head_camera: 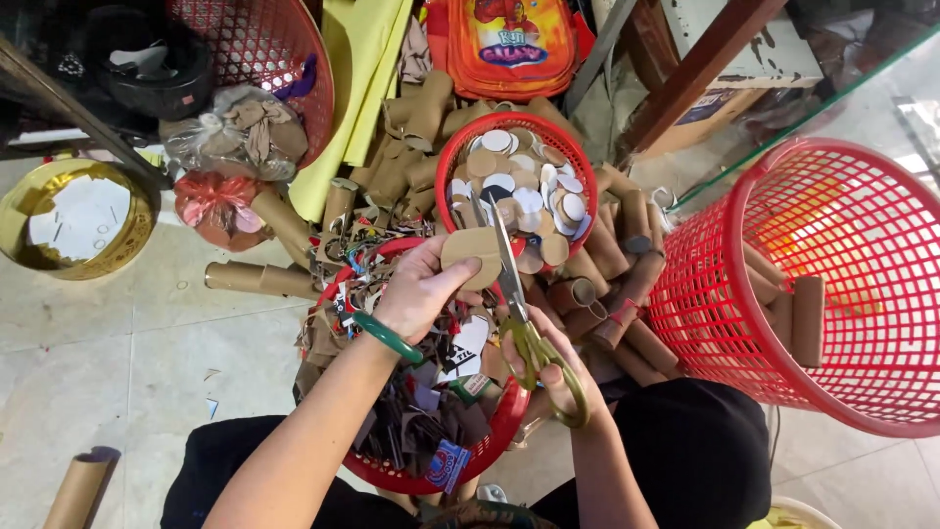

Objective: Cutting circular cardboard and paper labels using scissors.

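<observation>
Left hand [423, 289] — green bangle at the wrist — pinches a flat, rounded piece of brown cardboard [472, 257] between thumb and fingertips, held up over the baskets. Right hand [550, 364] is closed through the yellow loops of a pair of yellow-handled scissors [517, 304]; the blades stand parted and reach up along the right edge of the piece, touching or just beside it — contact is hard to tell.

Progress, judged from the lie of things: a small round red plastic basket [450, 157] just beyond the hands holds a good heap of cut cardboard discs [519, 191], brown and white-faced. A second red basket [490, 446], below the hands and near the lap, is full of offcut scraps. So many discs appear done.

Left over: a wide scatter of brown cardboard tubes [607, 264] on the floor around the disc basket, plus several more standing in the large red mesh basket [832, 284] at right. The piece in hand looks nearly round, trimming not finished.
</observation>
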